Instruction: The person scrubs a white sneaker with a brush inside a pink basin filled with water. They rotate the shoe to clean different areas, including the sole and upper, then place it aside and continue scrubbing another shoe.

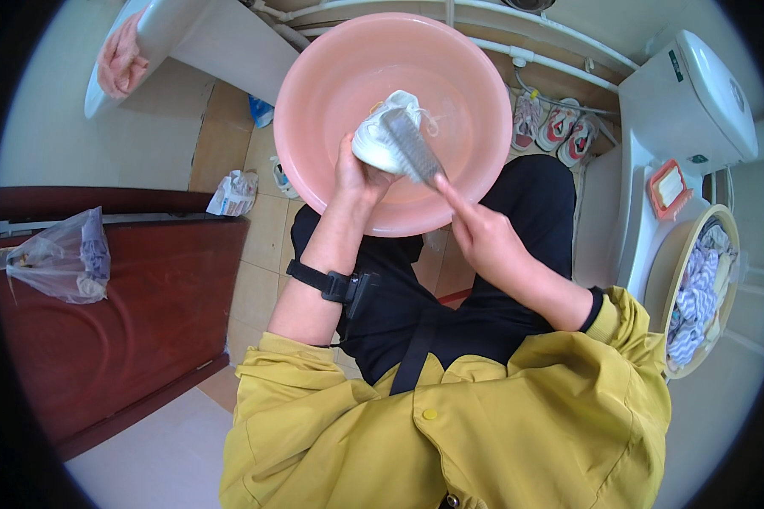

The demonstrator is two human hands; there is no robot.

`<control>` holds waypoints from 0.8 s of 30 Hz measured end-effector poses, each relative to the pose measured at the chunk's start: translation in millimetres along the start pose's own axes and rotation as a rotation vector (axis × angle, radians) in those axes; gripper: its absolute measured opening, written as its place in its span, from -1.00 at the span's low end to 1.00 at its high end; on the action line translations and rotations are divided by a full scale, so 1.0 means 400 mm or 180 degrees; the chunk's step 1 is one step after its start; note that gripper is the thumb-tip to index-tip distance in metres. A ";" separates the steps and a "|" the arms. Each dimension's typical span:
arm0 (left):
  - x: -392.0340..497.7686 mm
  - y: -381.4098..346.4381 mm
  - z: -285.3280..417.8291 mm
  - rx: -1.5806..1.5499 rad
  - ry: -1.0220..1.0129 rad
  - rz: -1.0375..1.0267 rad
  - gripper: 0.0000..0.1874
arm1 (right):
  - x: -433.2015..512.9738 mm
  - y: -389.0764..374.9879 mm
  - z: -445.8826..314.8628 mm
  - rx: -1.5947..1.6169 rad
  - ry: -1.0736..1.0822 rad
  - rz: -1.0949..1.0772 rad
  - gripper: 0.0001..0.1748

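Observation:
My left hand grips a white sneaker from below and behind, holding it over the pink plastic basin. Loose white laces hang at the sneaker's right side. In my right hand is a scrub brush, its index finger stretched along the handle. The brush lies across the sneaker's upper and looks slightly blurred. It hides part of the sneaker's tongue and side. Shallow water appears to lie in the bottom of the basin, which sits in front of my knees.
Several sneakers stand on the tiles right of the basin; another shoe is at its left. At right are a toilet, a soap dish and a tub of laundry. A washbasin with a pink cloth is upper left, a red door below.

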State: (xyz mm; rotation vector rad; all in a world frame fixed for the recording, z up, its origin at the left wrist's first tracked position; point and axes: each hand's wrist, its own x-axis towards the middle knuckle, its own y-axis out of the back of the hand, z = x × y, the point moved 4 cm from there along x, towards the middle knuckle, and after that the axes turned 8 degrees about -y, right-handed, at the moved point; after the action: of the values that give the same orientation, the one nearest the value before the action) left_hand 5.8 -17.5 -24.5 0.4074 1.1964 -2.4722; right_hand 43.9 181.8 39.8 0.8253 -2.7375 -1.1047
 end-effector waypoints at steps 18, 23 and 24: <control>-0.027 -0.012 -0.004 0.0816 -0.0648 -0.0426 -0.46 | 0.084 0.018 0.001 0.1005 -0.0489 0.0249 -0.45; -0.003 0.002 0.010 0.0613 -0.0477 -0.0461 -0.44 | 0.027 -0.024 0.007 0.1101 -0.0939 -0.0602 -0.44; -0.001 0.002 0.009 0.0552 -0.0422 -0.0544 -0.44 | 0.035 -0.020 0.002 0.1201 -0.0724 -0.0447 -0.44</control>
State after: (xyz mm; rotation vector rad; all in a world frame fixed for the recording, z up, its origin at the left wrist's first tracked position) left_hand 6.1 -20.8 -22.5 0.1887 1.0055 -2.7131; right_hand 35.4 170.1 32.1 1.0032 -3.1826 -0.7484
